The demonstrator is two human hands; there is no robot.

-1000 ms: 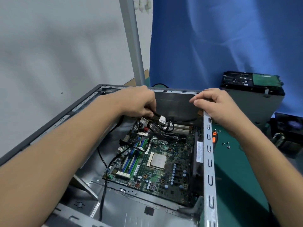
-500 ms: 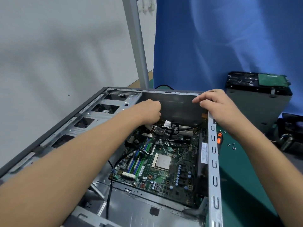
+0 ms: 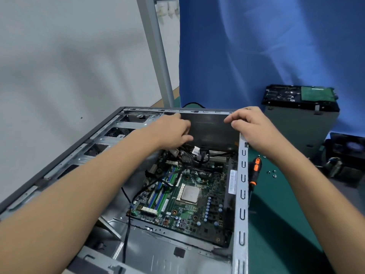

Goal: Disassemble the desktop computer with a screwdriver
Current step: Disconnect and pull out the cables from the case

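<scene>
Right hand curls over the case rim corner — left hand hovers loosely spread above the cables.

head view | worn on head, facing forward-down | close above open computer case | single view, wide-angle

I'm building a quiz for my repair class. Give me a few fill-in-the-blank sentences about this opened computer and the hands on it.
1. Of the left hand and the right hand, the one reaching inside the case is the ____.
2. The screwdriver lies on the green mat to the ____ of the case.
3. Its handle is black and ____.
4. The tool that neither hand holds is the ____.

Missing words: left; right; orange; screwdriver.
</scene>
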